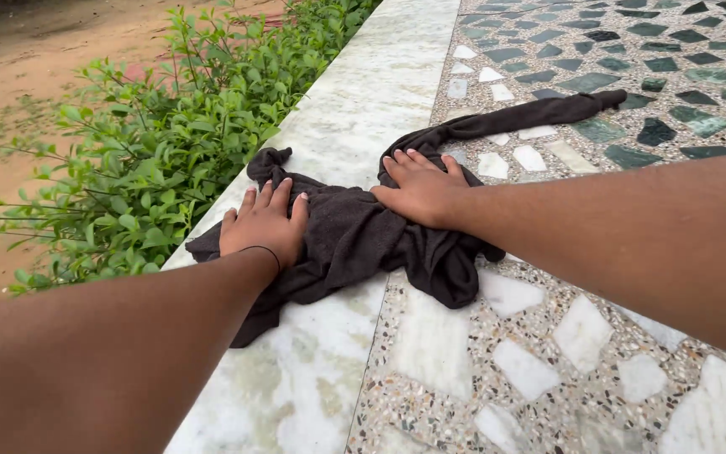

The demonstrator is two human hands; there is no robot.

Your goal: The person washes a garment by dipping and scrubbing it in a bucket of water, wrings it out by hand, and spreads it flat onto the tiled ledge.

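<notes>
Two hands press flat on a dark brown cloth (355, 231), crumpled, one long end trailing away. Left hand (264, 223) and right hand (420, 189) hold nothing, fingers (409, 161) spread wide on a marble ledge (355, 109).

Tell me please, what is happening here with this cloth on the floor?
A person presses both bare hands flat on a dark crumpled cloth. The left hand rests on the part lying on the white marble strip; the right hand rests on the part over the stone-chip mosaic floor. One long end of the cloth trails away to the upper right. A green shrub grows beside the strip, with bare sandy ground beyond.
</notes>
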